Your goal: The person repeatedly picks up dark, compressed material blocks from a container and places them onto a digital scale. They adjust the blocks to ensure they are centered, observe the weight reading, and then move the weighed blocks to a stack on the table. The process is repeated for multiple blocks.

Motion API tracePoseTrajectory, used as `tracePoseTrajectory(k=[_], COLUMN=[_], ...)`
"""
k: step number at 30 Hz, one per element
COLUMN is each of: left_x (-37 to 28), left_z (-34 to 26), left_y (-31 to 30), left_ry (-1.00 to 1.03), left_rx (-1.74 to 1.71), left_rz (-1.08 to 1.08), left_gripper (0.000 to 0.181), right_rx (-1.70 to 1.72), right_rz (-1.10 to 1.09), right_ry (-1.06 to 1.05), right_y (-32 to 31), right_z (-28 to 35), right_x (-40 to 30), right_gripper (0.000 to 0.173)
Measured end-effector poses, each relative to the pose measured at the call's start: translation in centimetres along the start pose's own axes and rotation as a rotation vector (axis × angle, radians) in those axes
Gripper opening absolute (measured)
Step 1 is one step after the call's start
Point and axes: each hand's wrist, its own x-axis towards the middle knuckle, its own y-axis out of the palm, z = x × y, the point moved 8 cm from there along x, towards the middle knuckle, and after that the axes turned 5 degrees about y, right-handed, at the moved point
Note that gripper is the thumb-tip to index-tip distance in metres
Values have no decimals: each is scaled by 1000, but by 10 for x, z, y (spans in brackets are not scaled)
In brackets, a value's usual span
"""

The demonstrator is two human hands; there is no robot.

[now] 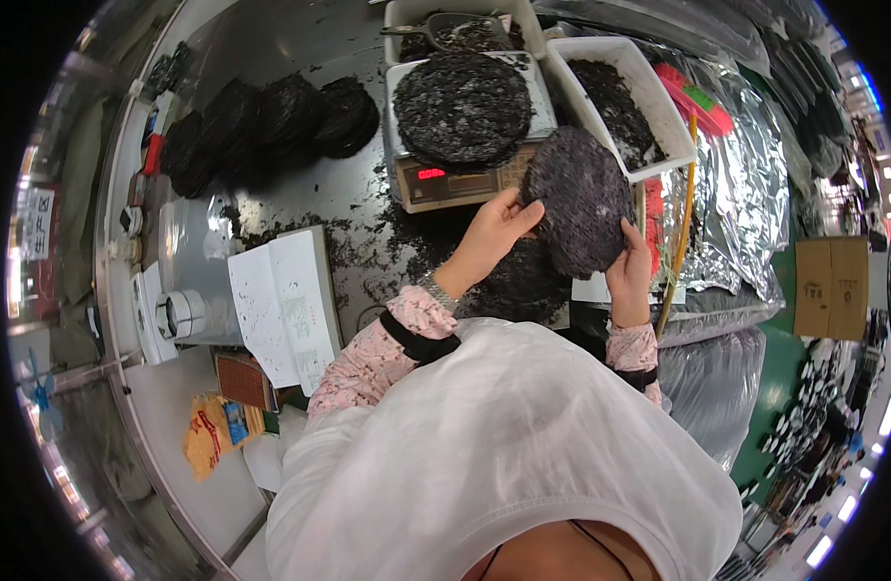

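Between both hands I hold a round, dark disc of what looks like dried seaweed (579,200), tilted up. My left hand (489,236) pinches its left edge between thumb and fingers, while my right hand (629,265) grips the lower right edge. Just left of it, similar dark discs (461,109) rest on the pan of a digital scale (456,181) with a lit red display. Several overlapping piles of such discs (285,116) lie on the metal table at the left.
White plastic bins (677,149) with dark flakes stand behind and right of the scale; one holds a scoop (445,33). An open notebook (285,305) and a clear plastic roll (198,269) lie left. Loose flakes litter the metal table (358,254). A yellow stick (681,232) and silvery sheeting (743,196) are right.
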Motion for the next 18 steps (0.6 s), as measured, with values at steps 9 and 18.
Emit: tracePoseTrajectory(k=[9, 18], left_x=[2, 9], left_z=[-2, -4], left_y=[18, 22], left_ry=[2, -2], left_rx=[-57, 164], left_rz=[54, 48], left_gripper=[47, 39], right_rx=[-241, -1616], right_rz=[-50, 379], right_ry=[-224, -854], right_y=[42, 140], right_z=[14, 6], right_x=[-26, -92], right_gripper=[43, 63])
